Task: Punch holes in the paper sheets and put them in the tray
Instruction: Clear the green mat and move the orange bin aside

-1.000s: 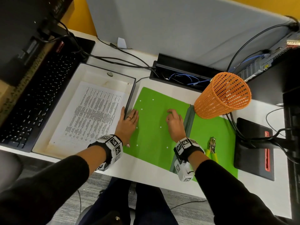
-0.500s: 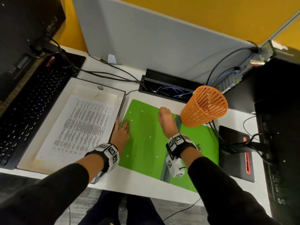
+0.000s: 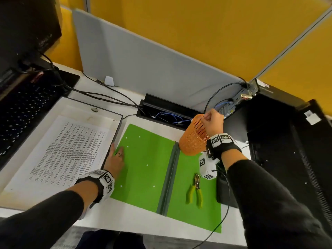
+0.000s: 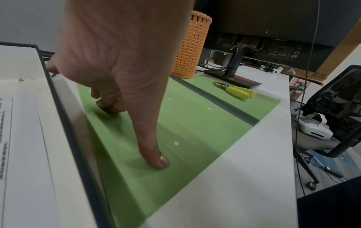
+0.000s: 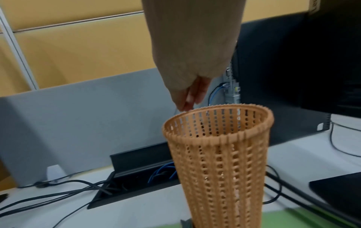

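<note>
Left hand (image 3: 115, 161) rests on the left part of the green folder (image 3: 149, 164), hard against the tray's (image 3: 115, 139) right wall. In the left wrist view the thumb (image 4: 154, 155) is straight, tip pressed to the folder; the other fingers (image 4: 107, 100) bend down onto it. It holds nothing.

Right hand (image 3: 212, 121) is up at the rim of the orange basket (image 3: 194, 139), far right of the folder. From the head view, fingertips look drawn together above the rim. In the right wrist view the fingers (image 5: 190, 97) point down at the far rim, blurred. I cannot tell whether they pinch something or are bare, nor whether they touch the rim.

Basket stands upright at the far end of the folder's dark spine (image 3: 169, 177).

Paper sheet (image 3: 70, 150), printed, lies flat inside the tray, left of the folder. Tray sits between the keyboard (image 3: 21, 112) and the folder.

Punch (image 3: 195, 190), yellow-green handles, lies on the right half of the folder, near side of the basket, untouched. Small white dots (image 3: 147, 165) are scattered over the folder's left half.

Black monitor (image 3: 287, 141) at far right, cables (image 3: 107, 97) along the far desk edge.
</note>
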`<state>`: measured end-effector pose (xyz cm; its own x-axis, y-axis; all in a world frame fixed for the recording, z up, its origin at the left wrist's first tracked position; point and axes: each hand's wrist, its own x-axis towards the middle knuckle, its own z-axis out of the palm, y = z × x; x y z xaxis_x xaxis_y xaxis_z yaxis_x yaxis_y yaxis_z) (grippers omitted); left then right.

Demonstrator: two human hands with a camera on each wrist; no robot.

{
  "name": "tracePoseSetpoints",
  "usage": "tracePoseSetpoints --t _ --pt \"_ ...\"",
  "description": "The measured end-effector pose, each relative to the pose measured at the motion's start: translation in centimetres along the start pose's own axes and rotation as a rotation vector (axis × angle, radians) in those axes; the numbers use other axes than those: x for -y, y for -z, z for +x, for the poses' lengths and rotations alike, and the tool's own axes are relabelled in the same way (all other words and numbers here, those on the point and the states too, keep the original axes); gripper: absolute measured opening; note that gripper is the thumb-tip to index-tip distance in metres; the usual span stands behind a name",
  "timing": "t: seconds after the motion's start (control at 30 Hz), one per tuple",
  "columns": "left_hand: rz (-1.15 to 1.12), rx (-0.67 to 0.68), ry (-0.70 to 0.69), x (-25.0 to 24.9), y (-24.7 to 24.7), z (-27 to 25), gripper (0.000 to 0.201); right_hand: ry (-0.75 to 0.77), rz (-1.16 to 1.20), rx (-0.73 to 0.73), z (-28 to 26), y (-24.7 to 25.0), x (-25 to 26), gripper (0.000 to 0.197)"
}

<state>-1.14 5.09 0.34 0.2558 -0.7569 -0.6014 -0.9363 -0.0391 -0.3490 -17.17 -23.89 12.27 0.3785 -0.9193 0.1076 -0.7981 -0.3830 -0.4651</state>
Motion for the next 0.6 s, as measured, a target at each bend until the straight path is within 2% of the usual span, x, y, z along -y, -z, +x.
tracePoseSetpoints --t 0.13,0.4,0.6 --pt "-0.012 -0.020 0.013 -0.2 -0.3 0.1 0.072 -0.083 -0.128 0.025 -0.1 0.8 -0.5 0.010" --pt "0.006 -0.029 0.004 -0.4 -1.1 0.4 0.068 -0.217 -0.109 0.084 -0.7 1.6 -0.4 0.019" --pt "0.023 -0.031 0.000 -0.3 -1.2 0.3 0.077 -0.233 -0.081 0.003 -1.1 2.1 -0.4 0.011"
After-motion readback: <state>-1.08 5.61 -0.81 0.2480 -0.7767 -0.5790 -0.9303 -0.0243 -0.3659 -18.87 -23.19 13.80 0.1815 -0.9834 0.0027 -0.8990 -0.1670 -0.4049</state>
